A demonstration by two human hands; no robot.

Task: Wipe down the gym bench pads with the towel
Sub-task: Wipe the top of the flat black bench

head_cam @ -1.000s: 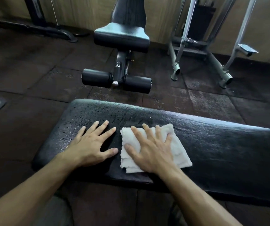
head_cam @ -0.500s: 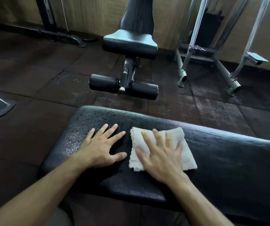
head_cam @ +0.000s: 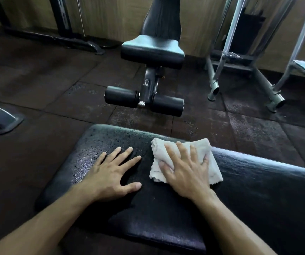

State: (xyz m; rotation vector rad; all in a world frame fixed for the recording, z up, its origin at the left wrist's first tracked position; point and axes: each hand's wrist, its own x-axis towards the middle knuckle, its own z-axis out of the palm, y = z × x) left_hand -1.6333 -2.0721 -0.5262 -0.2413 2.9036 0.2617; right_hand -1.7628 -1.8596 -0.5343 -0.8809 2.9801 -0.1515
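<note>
Towel: we see it lying on the bench, near its far edge.
Right hand: our spread fingers press the towel flat.
Left hand: fingers splayed, palm on bare bench beside the towel.

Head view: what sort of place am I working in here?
Most likely a gym. A padded bench lies under the left hand and right hand, another bench with leg rollers stands ahead, a steel frame stands at the wall, and the floor is rubber tiles.
</note>
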